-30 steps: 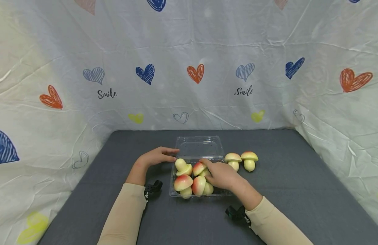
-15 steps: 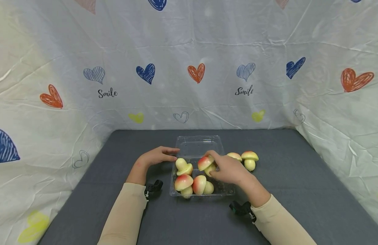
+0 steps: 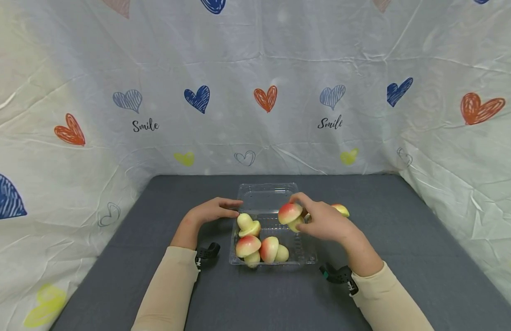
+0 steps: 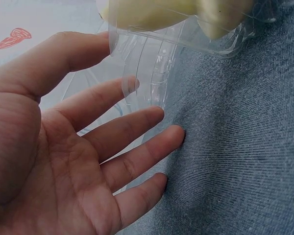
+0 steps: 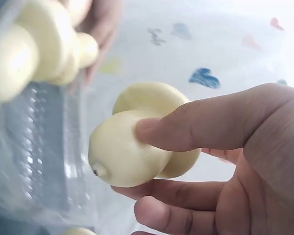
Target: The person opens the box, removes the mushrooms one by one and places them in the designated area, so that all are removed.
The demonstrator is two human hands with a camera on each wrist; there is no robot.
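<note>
My right hand (image 3: 326, 221) pinches a toy mushroom (image 3: 290, 214) with a red-and-yellow cap, raised over the right part of a clear plastic box (image 3: 298, 250). In the right wrist view, the thumb presses on the pale stem of that mushroom (image 5: 130, 149) and fingers lie beneath it. Three more mushrooms sit in the left half of the box, among them a front one (image 3: 247, 247). My left hand (image 3: 212, 210) is at the box's back left corner. Its fingers are extended, and the left wrist view shows the thumb touching the clear plastic edge (image 4: 115, 29).
The box's clear lid (image 3: 268, 195) lies folded back behind it. Another mushroom (image 3: 341, 210) on the grey table (image 3: 255, 299) is mostly covered by my right hand. A white cloth (image 3: 226, 59) printed with hearts hangs behind the table.
My right hand has lifted one mushroom out of the box's back middle and carried it up and to the right. The left hand stays put.
</note>
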